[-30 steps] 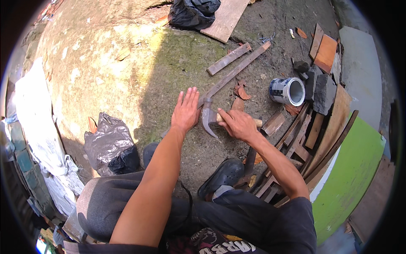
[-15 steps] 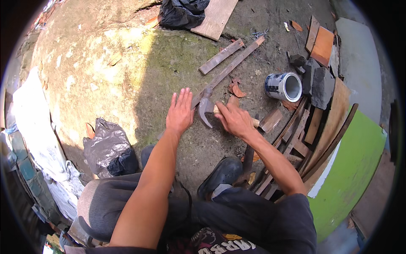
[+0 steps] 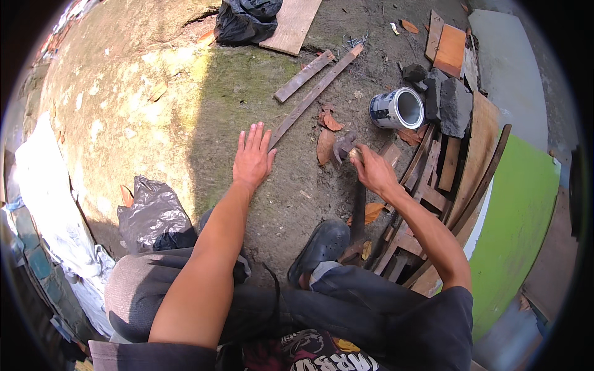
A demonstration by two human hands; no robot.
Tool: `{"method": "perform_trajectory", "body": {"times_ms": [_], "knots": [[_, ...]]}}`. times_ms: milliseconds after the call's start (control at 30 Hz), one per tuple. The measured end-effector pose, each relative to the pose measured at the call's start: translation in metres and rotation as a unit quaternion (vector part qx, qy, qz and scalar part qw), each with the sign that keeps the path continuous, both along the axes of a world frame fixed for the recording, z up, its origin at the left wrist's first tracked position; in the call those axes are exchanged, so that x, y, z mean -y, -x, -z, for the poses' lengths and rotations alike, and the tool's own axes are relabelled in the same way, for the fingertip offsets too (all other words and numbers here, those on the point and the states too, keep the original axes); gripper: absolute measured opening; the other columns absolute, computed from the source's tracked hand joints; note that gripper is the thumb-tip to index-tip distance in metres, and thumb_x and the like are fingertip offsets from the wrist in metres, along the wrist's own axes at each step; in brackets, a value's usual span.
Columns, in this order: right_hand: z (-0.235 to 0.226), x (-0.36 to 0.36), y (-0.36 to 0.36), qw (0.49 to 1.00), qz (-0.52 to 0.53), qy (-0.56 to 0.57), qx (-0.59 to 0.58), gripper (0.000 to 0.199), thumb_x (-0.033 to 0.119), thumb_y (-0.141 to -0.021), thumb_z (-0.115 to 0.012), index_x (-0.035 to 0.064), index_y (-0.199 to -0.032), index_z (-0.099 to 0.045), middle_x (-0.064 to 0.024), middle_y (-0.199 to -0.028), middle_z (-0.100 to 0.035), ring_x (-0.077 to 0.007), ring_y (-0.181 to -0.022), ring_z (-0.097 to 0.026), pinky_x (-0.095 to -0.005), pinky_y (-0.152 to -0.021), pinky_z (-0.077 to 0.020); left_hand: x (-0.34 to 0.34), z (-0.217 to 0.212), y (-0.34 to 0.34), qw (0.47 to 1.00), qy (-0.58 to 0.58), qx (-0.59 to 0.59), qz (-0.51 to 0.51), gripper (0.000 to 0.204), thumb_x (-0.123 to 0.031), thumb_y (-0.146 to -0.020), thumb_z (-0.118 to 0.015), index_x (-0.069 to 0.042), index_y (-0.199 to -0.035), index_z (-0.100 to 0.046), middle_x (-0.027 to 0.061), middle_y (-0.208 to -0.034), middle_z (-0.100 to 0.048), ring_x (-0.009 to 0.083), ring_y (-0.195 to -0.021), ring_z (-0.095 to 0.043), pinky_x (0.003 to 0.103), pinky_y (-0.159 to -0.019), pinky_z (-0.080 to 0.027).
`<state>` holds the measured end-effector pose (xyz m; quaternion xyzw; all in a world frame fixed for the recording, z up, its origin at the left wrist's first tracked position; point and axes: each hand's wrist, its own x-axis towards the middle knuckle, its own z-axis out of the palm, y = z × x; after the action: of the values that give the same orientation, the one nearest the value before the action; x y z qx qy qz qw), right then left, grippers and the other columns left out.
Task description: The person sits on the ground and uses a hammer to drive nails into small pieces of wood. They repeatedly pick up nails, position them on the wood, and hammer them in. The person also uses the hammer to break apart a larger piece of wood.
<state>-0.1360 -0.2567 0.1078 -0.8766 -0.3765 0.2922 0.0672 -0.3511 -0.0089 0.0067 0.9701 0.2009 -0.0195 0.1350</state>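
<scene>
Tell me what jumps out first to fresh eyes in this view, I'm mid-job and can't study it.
The two bare hands at centre: the left hand lies flat, fingers spread, on the mossy concrete ground, while the right hand grips a hammer by its wooden handle. Just beyond them a long thin wooden strip runs diagonally, and an open tin can lies on its side to the right, next to a pile of scrap boards.

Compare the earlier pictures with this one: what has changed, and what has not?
The right hand has drawn the hammer to the right, away from the long wooden strip. The left hand stays flat on the ground, fingers spread. Strip and paint can lie as before.
</scene>
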Motion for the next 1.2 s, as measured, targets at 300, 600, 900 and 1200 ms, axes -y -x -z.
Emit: {"method": "perform_trajectory", "body": {"times_ms": [300, 600, 900, 1200], "knots": [[-0.005, 0.0, 0.033, 0.972, -0.169, 0.158, 0.039, 0.029, 0.021, -0.095, -0.054, 0.0046, -0.118, -0.061, -0.0205, -0.103, -0.07, -0.0373, -0.092, -0.071, -0.0467, -0.077, -0.0578, -0.005, -0.032, -0.008, 0.999, 0.002, 0.028, 0.017, 0.04, -0.029, -0.099, -0.054, -0.006, -0.131, -0.051, 0.0152, -0.137, -0.05, 0.0313, -0.136, -0.042, 0.05, -0.115, -0.032], [0.007, -0.051, 0.057, 0.966, -0.131, 0.213, 0.069, 0.024, 0.015, -0.09, -0.058, 0.0094, -0.105, -0.076, -0.0116, -0.112, -0.074, -0.03, -0.103, -0.072, -0.0396, -0.084, -0.0579, -0.043, -0.039, -0.013, 0.991, 0.126, -0.007, -0.048, 0.044, -0.035, -0.105, -0.039, 0.002, -0.124, -0.054, 0.0231, -0.1, -0.061, 0.0396, -0.094, -0.062, 0.047, -0.085, -0.049], [0.014, -0.063, 0.058, 0.942, -0.12, 0.308, 0.063, 0.039, 0.016, -0.089, -0.067, 0.007, -0.127, -0.067, -0.0076, -0.127, -0.069, -0.0309, -0.112, -0.068, -0.0517, -0.083, -0.0582, -0.029, -0.09, -0.032, 0.85, 0.497, -0.098, -0.144, 0.054, -0.051, -0.105, -0.039, -0.001, -0.101, -0.061, 0.0059, -0.074, -0.054, 0.017, -0.056, -0.051, 0.035, -0.054, -0.044], [0.014, -0.076, 0.06, 0.934, -0.135, 0.328, 0.036, 0.063, 0.02, -0.082, -0.077, 0.0136, -0.141, -0.056, -0.0048, -0.134, -0.063, -0.0295, -0.111, -0.067, -0.0507, -0.07, -0.0563, -0.04, -0.073, 0.005, 0.968, 0.227, -0.077, -0.074, 0.053, -0.051, -0.098, -0.051, -0.004, -0.122, -0.059, 0.014, -0.084, -0.068, 0.0334, -0.079, -0.066, 0.044, -0.073, -0.052]]}}
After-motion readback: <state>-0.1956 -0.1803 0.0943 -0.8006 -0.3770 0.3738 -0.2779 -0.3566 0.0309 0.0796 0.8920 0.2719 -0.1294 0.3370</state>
